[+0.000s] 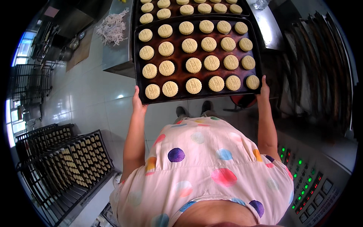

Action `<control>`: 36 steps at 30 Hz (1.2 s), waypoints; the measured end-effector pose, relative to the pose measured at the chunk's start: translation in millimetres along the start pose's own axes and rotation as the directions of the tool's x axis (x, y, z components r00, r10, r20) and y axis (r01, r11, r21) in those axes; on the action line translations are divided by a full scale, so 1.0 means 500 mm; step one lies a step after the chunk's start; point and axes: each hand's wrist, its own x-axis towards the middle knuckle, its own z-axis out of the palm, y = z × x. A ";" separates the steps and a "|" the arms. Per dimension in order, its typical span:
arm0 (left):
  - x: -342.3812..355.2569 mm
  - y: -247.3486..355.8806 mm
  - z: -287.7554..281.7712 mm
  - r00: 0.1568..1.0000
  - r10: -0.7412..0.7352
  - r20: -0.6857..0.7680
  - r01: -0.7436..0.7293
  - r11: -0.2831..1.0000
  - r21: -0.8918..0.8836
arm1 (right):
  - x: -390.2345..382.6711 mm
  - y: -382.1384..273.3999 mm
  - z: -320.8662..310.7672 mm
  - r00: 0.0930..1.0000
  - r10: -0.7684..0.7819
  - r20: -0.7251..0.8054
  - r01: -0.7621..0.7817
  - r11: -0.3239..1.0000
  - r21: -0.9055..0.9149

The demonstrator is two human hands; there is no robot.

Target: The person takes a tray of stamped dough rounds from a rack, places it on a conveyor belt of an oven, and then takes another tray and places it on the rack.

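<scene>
A dark baking tray is in front of me, with my left hand gripping its near left corner and my right hand its near right corner. Both thumbs lie along the tray's sides, and the other fingers are hidden beneath it. Rows of round, pale yellow mooncakes with stamped tops and fluted edges sit on it. Just beyond, a second dark tray carries more of the same mooncakes, and the near tray's far edge meets or overlaps it.
Left of the trays, a metal table bears a heap of whitish shreds. A rack of loaded trays stands at lower left. Dark upright trays line the right side. A control panel with green and red lights is at lower right.
</scene>
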 end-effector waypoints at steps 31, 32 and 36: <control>-0.002 -0.013 0.001 0.998 0.061 0.012 -0.060 0.998 -0.027 | -0.199 -0.058 0.316 0.449 -0.676 0.585 0.845 0.108 -0.524; -0.001 -0.014 0.001 0.997 0.072 0.039 -0.071 0.997 -0.034 | -0.225 -0.037 0.372 0.406 -0.572 0.713 0.898 0.103 -0.429; 0.007 -0.012 -0.007 0.999 0.043 -0.011 -0.043 0.999 0.025 | -0.314 0.080 0.545 0.227 -0.228 0.947 0.968 -0.049 -0.244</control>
